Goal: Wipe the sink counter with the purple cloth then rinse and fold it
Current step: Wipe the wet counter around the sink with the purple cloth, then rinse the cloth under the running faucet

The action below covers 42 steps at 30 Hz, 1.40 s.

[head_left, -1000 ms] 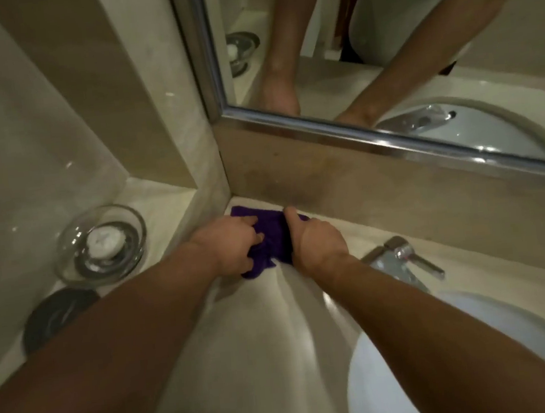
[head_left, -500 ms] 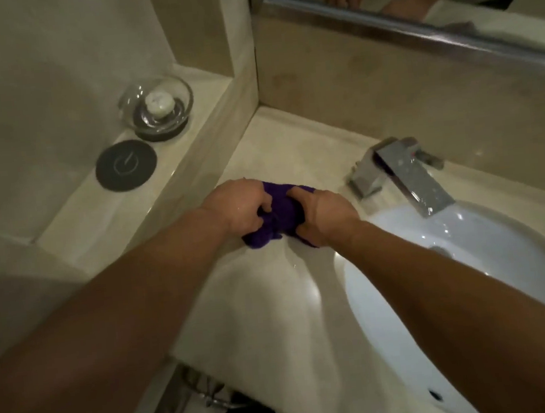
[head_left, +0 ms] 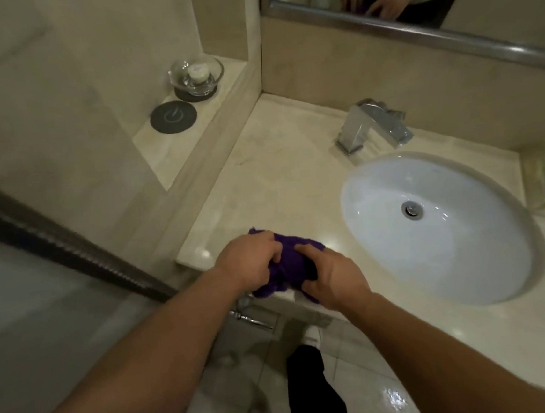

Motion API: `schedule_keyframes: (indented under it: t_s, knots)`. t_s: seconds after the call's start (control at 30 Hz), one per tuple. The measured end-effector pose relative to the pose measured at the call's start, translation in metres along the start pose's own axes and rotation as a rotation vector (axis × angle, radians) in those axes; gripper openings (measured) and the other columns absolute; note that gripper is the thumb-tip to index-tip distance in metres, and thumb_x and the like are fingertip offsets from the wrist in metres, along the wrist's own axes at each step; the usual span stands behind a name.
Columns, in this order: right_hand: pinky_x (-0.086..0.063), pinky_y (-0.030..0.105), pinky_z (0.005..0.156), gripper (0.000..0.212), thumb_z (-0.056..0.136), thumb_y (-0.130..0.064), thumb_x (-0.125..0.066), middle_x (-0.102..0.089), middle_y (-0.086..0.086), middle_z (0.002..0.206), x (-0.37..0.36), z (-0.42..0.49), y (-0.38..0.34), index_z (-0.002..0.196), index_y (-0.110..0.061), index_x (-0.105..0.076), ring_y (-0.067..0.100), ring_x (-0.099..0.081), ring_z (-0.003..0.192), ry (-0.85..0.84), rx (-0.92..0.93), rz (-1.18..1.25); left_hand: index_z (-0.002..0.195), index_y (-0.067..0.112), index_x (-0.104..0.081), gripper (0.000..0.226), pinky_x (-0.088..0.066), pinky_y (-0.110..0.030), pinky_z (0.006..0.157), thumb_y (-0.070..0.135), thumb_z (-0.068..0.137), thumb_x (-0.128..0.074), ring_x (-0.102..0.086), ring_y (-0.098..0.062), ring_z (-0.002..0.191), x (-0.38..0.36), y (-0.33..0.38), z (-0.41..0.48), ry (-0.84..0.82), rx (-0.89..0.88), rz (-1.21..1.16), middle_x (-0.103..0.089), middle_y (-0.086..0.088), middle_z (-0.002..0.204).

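Here, purple cloth [head_left: 292, 261] bunched between hands [head_left: 249, 263].

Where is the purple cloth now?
Head view: purple cloth bunched on the counter's front edge, left of the basin, held by left hand and right hand.

An open stretch of counter [head_left: 272, 179] runs back to the wall [head_left: 335, 73], hemmed by a raised ledge [head_left: 157, 146] on its left and the basin [head_left: 468, 247] on its right; the tap [head_left: 366, 127] stands behind the basin.
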State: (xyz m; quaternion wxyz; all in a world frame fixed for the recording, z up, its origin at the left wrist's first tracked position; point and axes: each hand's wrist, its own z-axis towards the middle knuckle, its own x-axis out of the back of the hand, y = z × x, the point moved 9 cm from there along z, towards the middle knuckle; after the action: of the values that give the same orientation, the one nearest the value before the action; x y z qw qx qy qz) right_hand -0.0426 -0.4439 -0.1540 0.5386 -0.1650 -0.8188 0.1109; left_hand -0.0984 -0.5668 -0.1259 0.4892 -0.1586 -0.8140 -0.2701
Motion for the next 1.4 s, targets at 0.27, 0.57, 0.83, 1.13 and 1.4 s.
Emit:
schedule_keyframes:
  t_s: [0.27,0.57,0.83,1.13,1.4]
  knots:
    - [-0.046,0.024,0.064,0.050,0.078,-0.027,-0.063,-0.070,-0.012,0.098,-0.014,-0.099,0.000,0.126,-0.042,-0.063,0.013,-0.063,0.087,-0.127,-0.164,0.186,0.104,0.028,-0.072,0.037,-0.051,-0.031,0.087,0.002,0.083,-0.057,-0.062,-0.018,0.101,-0.004,0.042,-0.068,-0.024,-0.004,-0.091,-0.067,0.005,0.115]
    - [-0.054,0.025,0.067,0.031,0.074,-0.020,-0.061,-0.072,-0.013,0.083,0.060,-0.164,0.036,0.098,-0.036,-0.073,0.008,-0.066,0.078,0.067,-0.246,0.455,0.091,0.037,-0.070,0.032,-0.055,-0.029,0.085,0.007,0.079,-0.066,-0.063,-0.005,0.092,0.018,0.088,-0.084,0.148,0.005,-0.561,-0.067,0.018,0.101]
    - [-0.059,0.036,0.078,0.028,0.073,-0.006,-0.062,-0.074,-0.004,0.080,0.152,-0.180,0.118,0.087,-0.027,-0.074,0.017,-0.069,0.081,0.271,-0.283,0.783,0.134,0.042,-0.052,0.055,-0.050,-0.038,0.101,0.049,0.081,-0.065,-0.060,-0.009,0.111,0.035,0.177,-0.021,0.113,0.018,-0.967,-0.060,0.014,0.126]
    - [-0.058,0.044,0.084,0.035,0.075,0.000,-0.060,-0.074,-0.002,0.085,0.190,-0.093,0.227,0.094,-0.027,-0.074,0.017,-0.070,0.083,0.195,-0.157,0.882,0.129,0.040,-0.056,0.055,-0.061,-0.044,0.082,0.030,0.079,-0.080,-0.069,-0.019,0.101,0.016,0.227,0.083,0.123,0.225,-1.307,-0.066,0.003,0.118]
    - [-0.039,0.023,0.077,0.059,0.089,-0.023,-0.063,-0.064,-0.006,0.104,0.180,0.011,0.300,0.142,-0.033,-0.041,0.014,-0.060,0.094,-0.158,-0.168,0.449,0.126,0.032,-0.060,0.053,-0.050,-0.031,0.095,0.033,0.076,-0.077,-0.062,-0.013,0.107,0.001,0.195,0.161,0.281,0.453,-1.155,-0.063,0.007,0.120]
